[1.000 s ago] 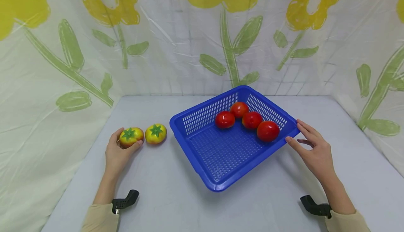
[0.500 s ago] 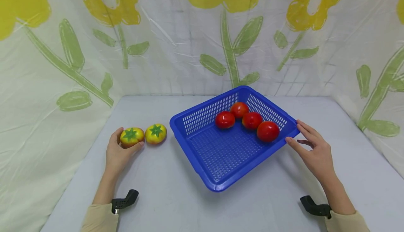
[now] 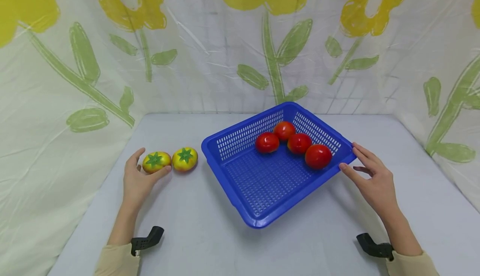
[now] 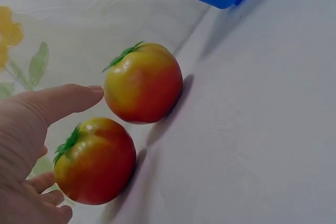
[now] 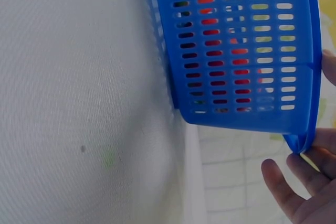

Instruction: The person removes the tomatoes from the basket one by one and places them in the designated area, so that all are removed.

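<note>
In the head view my left hand (image 3: 138, 184) is spread around a yellow-red tomato (image 3: 156, 162) with a green leafy top, thumb on its near side and fingers on its far left. The left wrist view shows a gap between the thumb and this tomato (image 4: 95, 162). Close by on its right lies a second yellow-red tomato (image 3: 185, 159). My right hand (image 3: 376, 186) pinches the right corner rim of a blue plastic basket (image 3: 258, 222). Several red tomatoes (image 3: 318, 156) lie inside, toward its back and right.
The white table (image 3: 195, 234) runs back to a hanging cloth (image 3: 210, 80) printed with yellow flowers. The basket stands at an angle, one corner pointing toward me. Black wrist mounts (image 3: 148, 240) sit on both forearms.
My left fingers have loosened from the left tomato, and the hand has shifted slightly left. That tomato turned a little earlier. The right hand and basket have stayed put.
</note>
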A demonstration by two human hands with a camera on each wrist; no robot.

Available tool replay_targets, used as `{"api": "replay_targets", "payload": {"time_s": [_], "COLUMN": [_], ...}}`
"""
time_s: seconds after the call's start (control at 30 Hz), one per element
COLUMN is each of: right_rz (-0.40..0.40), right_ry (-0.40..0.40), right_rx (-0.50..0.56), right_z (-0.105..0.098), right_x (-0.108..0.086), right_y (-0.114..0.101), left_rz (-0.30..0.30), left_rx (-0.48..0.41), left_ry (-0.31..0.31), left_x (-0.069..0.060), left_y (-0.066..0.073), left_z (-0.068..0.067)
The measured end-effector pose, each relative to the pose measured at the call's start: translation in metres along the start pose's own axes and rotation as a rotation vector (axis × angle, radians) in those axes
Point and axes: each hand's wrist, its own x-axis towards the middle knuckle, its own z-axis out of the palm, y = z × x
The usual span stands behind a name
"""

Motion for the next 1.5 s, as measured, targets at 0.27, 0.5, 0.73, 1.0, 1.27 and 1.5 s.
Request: {"api": "replay_targets", "payload": {"time_s": [0.27,0.5,0.73,1.0,1.27,1.5], "right_rz": [0.0,-0.005,-0.003,-0.001,-0.001,0.003], "right_ry": [0.002,0.008,0.008,0.007,0.012,0.004], "right_rx": [0.004,-0.01,-0.001,-0.002,-0.01,-0.018], "right_z": [0.0,0.001,0.0,0.001,0.0,0.001], "right_x": [0.0,0.0,-0.001,0.0,0.0,-0.001], "right_y": [-0.001,-0.001,-0.001,0.0,0.0,-0.001], "left_rz": [0.058,0.161,0.198,0.258,0.441,0.573], "left_rx": [0.0,-0.044,0.001,0.006,0.006,-0.003], "left_ry": [0.034,0.088,0.1,0.102,0.053,-0.089], "left_x": [-0.005,-0.006,-0.009,-0.012,-0.022,-0.025], "left_y": [0.012,0.017,0.021,0.029,0.062,0.106], "left_z": [0.0,0.004,0.005,0.01,0.028,0.038]}}
